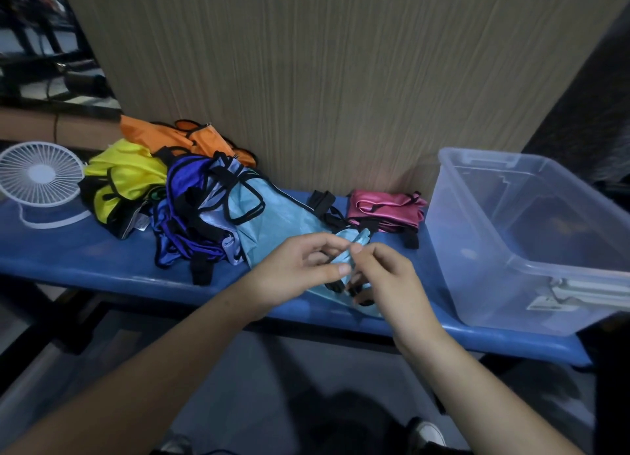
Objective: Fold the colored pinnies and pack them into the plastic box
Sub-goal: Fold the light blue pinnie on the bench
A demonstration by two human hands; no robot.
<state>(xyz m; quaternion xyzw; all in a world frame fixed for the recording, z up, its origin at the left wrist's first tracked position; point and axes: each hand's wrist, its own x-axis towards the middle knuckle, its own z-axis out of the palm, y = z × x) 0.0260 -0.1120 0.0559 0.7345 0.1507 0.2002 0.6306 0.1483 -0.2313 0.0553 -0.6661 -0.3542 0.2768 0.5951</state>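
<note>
Both hands meet at the near edge of the blue desk (102,250), the left hand (300,267) and right hand (388,280) each pinching a bunched corner of the light blue pinny (272,216). That pinny trails left into a heap of blue, yellow and orange pinnies (153,181). A folded pink pinny (385,209) lies far right, just beside the clear plastic box (477,250). A white fan (37,175) stands far left.
</note>
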